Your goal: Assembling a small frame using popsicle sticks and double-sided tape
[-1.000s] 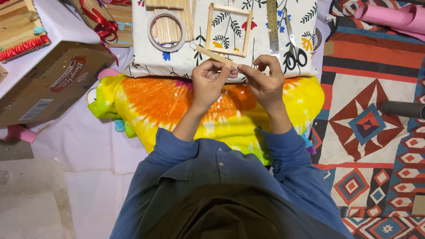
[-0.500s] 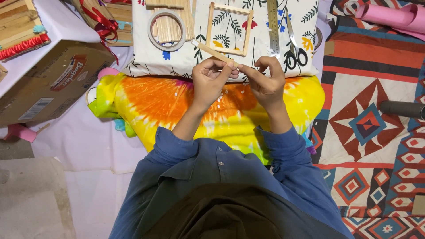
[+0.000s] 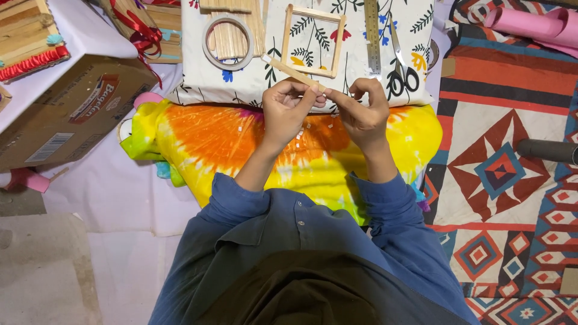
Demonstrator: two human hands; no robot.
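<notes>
Above the tie-dye cloth (image 3: 211,144), both hands meet. Left hand (image 3: 286,111) and right hand (image 3: 364,114) have fingers pinched on a wooden stick (image 3: 294,72), which slants up-left toward the square stick frame (image 3: 314,42).

A flat wooden stick (image 3: 293,73) is pinched between the left hand (image 3: 288,108) and right hand (image 3: 361,111) above a tie-dye cloth (image 3: 211,141), near a square stick frame (image 3: 314,41).
</notes>
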